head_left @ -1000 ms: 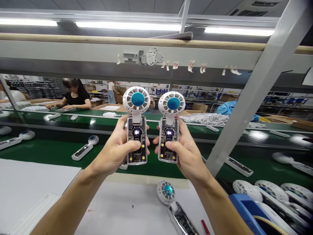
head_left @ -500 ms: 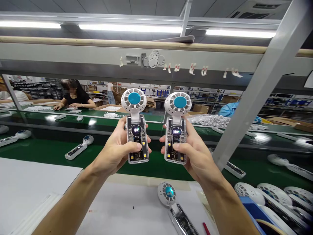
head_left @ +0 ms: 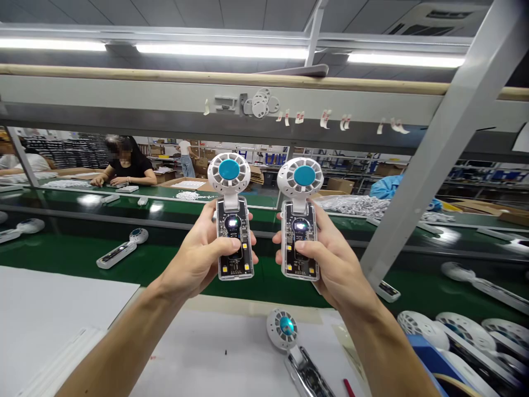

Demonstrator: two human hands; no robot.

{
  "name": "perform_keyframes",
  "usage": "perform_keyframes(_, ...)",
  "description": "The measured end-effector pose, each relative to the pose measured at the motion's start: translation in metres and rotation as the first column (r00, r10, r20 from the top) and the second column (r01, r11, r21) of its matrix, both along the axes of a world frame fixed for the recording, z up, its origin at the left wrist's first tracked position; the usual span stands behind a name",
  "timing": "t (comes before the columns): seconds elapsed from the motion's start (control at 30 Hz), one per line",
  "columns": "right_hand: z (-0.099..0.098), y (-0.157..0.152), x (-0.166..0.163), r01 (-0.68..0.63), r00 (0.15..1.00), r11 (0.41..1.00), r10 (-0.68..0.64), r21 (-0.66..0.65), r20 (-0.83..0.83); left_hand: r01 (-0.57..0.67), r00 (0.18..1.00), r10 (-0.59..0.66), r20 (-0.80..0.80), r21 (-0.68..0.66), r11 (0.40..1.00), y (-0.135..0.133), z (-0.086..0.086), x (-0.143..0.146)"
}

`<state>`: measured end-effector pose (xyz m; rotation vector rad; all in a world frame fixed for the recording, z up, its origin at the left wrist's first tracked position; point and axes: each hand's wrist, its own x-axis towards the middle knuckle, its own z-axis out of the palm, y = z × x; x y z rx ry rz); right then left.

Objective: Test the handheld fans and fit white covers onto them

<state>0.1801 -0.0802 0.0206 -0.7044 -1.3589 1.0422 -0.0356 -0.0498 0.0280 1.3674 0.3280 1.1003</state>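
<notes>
Both hands (head_left: 264, 259) grip clear-handled fans (head_left: 264, 220) — round white heads.

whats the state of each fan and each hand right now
left fan, held upright in the left hand, lights on
right fan, held upright in the right hand, lights on
table fan, lying flat on the white table, untouched
belt fan, lying flat on the green belt, untouched

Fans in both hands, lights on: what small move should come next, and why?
Probably set both on the belt: the left hand and right hand hold lit fans upright, and other fans already lie there.
</notes>
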Motion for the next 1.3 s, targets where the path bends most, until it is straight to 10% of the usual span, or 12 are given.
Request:
perform_keyframes(0.83,0.005,-0.008,-0.013,0.103,0.994,0.994,-0.104,-0.033,-0.031,0.001,1.0,-0.002,-0.009,-0.045,0.999,0.002,-0.003,0.004)
perform_keyframes(1.0,-0.003,0.001,-0.016,-0.021,0.98,0.961,-0.035,-0.274,-0.197,-0.03,1.0,0.03,-0.004,-0.021,0.999,0.003,-0.003,0.007)
perform_keyframes(1.13,-0.008,0.015,-0.009,0.36,0.928,0.932,-0.363,-0.05,-0.089,-0.253,0.967,0.256,-0.005,0.115,0.961,0.008,-0.01,0.013)
perform_keyframes(1.3,-0.006,0.019,-0.001,0.254,0.964,0.961,-0.261,0.112,0.052,-0.637,0.762,0.647,-0.009,0.167,0.752,0.028,-0.02,0.01)
